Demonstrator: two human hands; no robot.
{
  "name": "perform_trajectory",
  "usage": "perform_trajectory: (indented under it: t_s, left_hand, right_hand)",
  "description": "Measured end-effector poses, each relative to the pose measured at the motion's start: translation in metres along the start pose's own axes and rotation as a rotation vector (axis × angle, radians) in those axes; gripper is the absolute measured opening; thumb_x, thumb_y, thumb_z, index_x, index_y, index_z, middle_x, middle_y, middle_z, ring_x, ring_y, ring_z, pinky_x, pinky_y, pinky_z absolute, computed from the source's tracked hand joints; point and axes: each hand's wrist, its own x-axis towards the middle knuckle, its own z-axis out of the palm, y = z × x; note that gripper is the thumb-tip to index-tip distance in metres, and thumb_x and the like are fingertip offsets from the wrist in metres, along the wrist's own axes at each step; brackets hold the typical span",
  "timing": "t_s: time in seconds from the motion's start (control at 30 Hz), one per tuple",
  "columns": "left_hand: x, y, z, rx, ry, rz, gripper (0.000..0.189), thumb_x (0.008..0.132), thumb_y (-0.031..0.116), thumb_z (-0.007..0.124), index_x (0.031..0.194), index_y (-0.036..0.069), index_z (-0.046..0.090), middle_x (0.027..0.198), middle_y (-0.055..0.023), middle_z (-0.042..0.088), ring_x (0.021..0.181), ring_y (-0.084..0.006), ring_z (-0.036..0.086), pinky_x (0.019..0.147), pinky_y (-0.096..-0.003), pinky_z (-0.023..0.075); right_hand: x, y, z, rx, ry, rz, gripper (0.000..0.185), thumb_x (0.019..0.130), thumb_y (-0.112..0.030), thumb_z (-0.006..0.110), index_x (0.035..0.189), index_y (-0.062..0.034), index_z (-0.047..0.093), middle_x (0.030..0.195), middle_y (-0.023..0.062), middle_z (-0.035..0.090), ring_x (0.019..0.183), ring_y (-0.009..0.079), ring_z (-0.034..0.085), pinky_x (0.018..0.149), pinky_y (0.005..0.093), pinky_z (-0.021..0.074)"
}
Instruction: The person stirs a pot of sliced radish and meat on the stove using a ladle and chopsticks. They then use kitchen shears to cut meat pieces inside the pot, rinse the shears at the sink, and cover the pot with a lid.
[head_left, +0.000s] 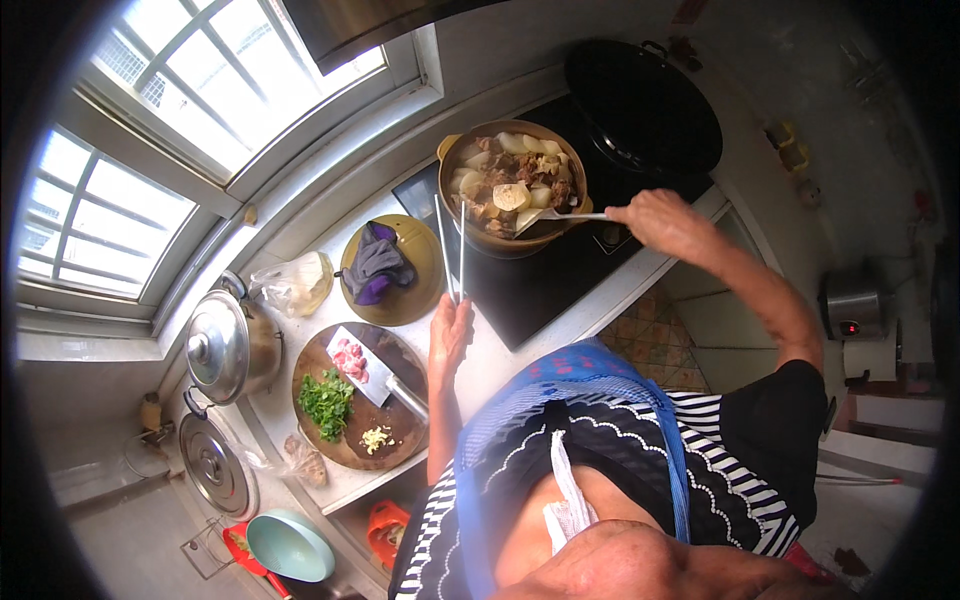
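Note:
My right hand (660, 221) is closed on the handle of a metal spatula (538, 215), whose blade dips into a round pot (448, 196) of stew with chunks of meat and pale pieces of vegetable. My left hand (450, 326) holds a pair of long chopsticks (449, 247), spread apart, tips near the pot's left side. Left of that hand, a round cutting board (337, 442) bears a cleaver (375, 379) with raw meat on its blade, chopped green herbs (325, 403) and minced pale bits (375, 439). A lid (421, 296) with a grey and purple cloth (379, 266) lies between board and pot.
The pot stands on a black glass cooktop (510, 289), beside a large black wok or lid (645, 109). A steel lidded pot (217, 345) and a plastic bag (300, 285) stand by the window. A mint-green bowl (291, 545) and a red strainer (244, 551) are at the lower left.

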Motion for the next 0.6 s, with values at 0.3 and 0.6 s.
perform_trajectory:
  t_s: [0.3, 0.6]
  left_hand:
    - [-0.002, -0.004, -0.007, 0.044, 0.034, 0.007, 0.016, 0.092, 0.022, 0.05, 0.093, 0.007, 0.045, 0.061, 0.0043, 0.039, 0.044, -0.0043, 0.035, 0.039, -0.0207, 0.0315]
    - [0.001, 0.007, 0.008, 0.039, -0.003, -0.003, 0.014, 0.093, 0.021, 0.05, 0.092, 0.008, 0.044, 0.06, 0.0051, 0.037, 0.045, -0.0041, 0.033, 0.039, -0.0206, 0.0297]
  right_hand:
    - [-0.033, 0.02, -0.065, -0.019, -0.032, -0.043, 0.036, 0.075, 0.0, 0.054, 0.109, -0.0107, 0.063, 0.078, 0.016, 0.063, 0.071, 0.0302, 0.062, 0.066, 0.0403, 0.0488]
    - [-0.012, 0.014, -0.011, -0.069, 0.323, -0.014, 0.044, 0.082, -0.004, 0.053, 0.125, -0.0128, 0.05, 0.07, 0.0118, 0.05, 0.061, 0.0259, 0.053, 0.058, 0.0378, 0.0449]
